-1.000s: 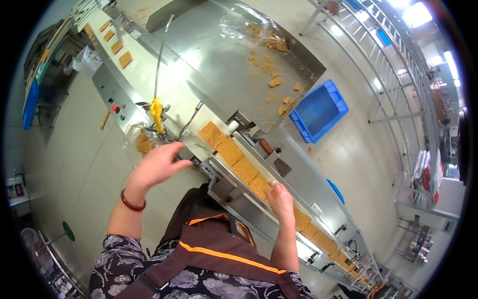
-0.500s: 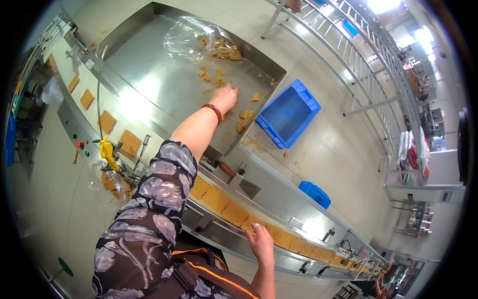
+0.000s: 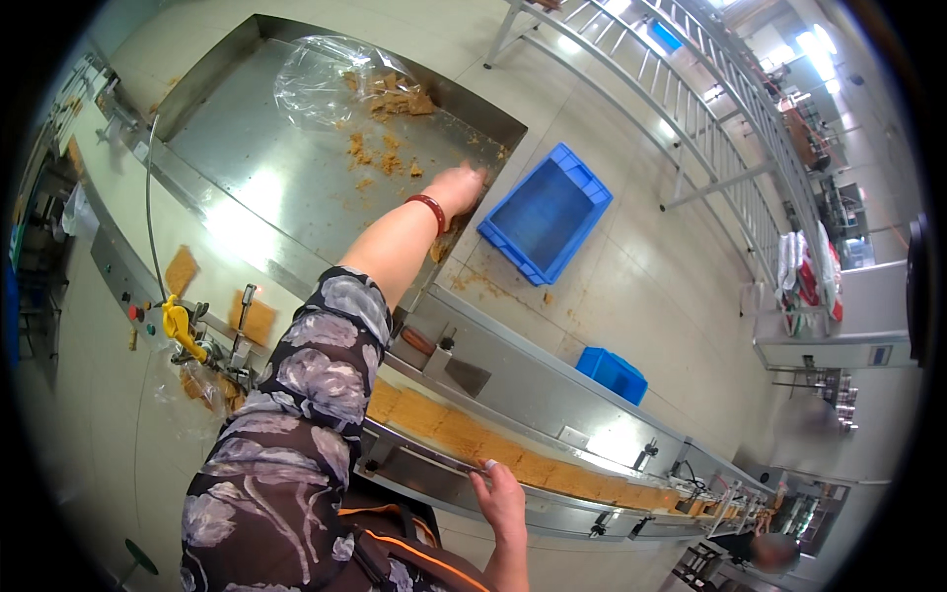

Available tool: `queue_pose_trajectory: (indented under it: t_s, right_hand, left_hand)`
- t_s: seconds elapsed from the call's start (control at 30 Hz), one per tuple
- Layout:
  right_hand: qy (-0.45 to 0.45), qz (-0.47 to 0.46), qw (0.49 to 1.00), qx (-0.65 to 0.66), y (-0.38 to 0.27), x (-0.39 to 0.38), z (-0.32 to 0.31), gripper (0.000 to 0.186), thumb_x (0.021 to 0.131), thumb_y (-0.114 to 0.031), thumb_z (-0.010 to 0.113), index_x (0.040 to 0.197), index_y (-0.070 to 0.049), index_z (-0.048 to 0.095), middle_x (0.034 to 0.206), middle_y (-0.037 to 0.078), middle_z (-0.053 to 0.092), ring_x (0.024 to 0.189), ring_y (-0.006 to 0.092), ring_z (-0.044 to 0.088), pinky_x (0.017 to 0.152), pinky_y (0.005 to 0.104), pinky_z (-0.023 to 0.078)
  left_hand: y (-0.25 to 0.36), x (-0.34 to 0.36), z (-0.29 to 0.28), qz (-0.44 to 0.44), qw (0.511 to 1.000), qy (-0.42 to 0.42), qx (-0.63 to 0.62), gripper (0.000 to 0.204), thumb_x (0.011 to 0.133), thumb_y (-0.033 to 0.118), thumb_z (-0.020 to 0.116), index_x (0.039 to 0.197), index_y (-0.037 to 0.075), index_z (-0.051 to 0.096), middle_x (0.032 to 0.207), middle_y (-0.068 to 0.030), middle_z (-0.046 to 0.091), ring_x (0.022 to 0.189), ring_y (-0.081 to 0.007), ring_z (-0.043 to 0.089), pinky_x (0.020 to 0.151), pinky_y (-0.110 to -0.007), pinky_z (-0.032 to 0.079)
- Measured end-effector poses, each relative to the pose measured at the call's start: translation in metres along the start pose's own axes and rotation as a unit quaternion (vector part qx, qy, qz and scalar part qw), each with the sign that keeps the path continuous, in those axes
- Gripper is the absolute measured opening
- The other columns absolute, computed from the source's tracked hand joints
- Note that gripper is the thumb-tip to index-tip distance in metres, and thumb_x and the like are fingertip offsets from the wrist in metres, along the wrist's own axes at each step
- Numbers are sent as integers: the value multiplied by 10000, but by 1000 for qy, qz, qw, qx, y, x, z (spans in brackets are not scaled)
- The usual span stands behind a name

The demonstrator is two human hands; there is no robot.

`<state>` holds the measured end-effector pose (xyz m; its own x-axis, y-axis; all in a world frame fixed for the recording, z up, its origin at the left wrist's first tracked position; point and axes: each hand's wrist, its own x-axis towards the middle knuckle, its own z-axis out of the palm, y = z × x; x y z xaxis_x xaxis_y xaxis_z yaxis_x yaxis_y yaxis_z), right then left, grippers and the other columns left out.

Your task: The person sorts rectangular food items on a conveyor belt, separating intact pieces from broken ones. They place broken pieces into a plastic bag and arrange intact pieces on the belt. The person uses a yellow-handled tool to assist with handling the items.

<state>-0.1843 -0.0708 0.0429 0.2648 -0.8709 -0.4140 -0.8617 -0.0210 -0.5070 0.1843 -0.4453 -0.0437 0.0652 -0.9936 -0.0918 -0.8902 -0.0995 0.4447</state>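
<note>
My left hand (image 3: 461, 189) reaches over a shallow steel tray (image 3: 232, 158), close to its right wall. Its fingers point down, partly hidden and smeared, so I cannot see what they hold. Broken brown biscuit-like pieces (image 3: 400, 96) and crumbs lie in the tray beside a clear plastic bag (image 3: 321, 79). More pieces (image 3: 440, 247) show under my left wrist. My right hand (image 3: 504, 501) is at the near edge of a conveyor, thumb and fingers apart, with something white on one fingertip. Beside it runs a continuous row of flat brown slabs (image 3: 434, 414).
A scraper (image 3: 467, 376) and a brown handle (image 3: 417, 340) rest by the tray's near corner. Two blue crates, one large (image 3: 545, 212) and one small (image 3: 612, 374), stand beyond. Square brown pieces (image 3: 254, 316) lie on the left belt, near a yellow fitting (image 3: 181, 331). A metal rack (image 3: 681, 128) stands far right.
My left hand has moved right across the tray, from the crumbs toward the right wall. Fewer square pieces show on the left belt. The whole view has shifted slightly.
</note>
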Motion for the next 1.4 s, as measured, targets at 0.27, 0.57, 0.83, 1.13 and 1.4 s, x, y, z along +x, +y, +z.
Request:
queue_pose_trajectory:
  t_s: [0.27, 0.57, 0.83, 1.13, 1.4]
  right_hand:
    - [8, 5, 1000, -4, 11, -7, -4, 287, 849, -243, 694, 1071, -70, 641, 966, 126, 664, 898, 307, 646, 760, 395, 519]
    - [22, -34, 999, -33, 5, -9, -10, 286, 853, -236, 689, 1073, -61, 639, 978, 141, 657, 885, 311, 648, 751, 394, 519]
    - [41, -27, 998, -24, 18, -18, -15, 297, 857, -235, 671, 1088, -55, 624, 958, 146, 636, 900, 345, 617, 757, 426, 507]
    - [32, 34, 999, -18, 38, -33, -24, 289, 856, -230, 674, 1094, -71, 636, 1021, 125, 650, 939, 327, 623, 785, 412, 512]
    - [15, -14, 999, -30, 31, -25, -23, 286, 847, -220, 686, 1085, -68, 633, 988, 125, 644, 923, 325, 623, 776, 406, 509]
  left_hand:
    - [-7, -55, -61, 32, 977, -209, -33, 435, 768, 139, 678, 1194, 113, 599, 1106, -190, 579, 1053, -347, 566, 905, -400, 478]
    - [-23, -82, -26, 31, 984, -120, -129, 320, 675, 69, 723, 983, 33, 643, 939, -174, 695, 878, -343, 661, 752, -388, 539]
    - [-6, -121, -14, 28, 974, -165, -153, 347, 783, 68, 674, 1117, 27, 586, 1017, -190, 647, 861, -315, 645, 715, -385, 547]
    - [0, -144, -12, 86, 990, -111, -21, 374, 770, 36, 660, 1140, 50, 609, 941, -220, 670, 890, -408, 630, 761, -448, 522]
    - [-7, -158, 9, -11, 997, -44, -68, 165, 741, 33, 628, 902, 36, 663, 919, -196, 680, 889, -377, 646, 770, -423, 518]
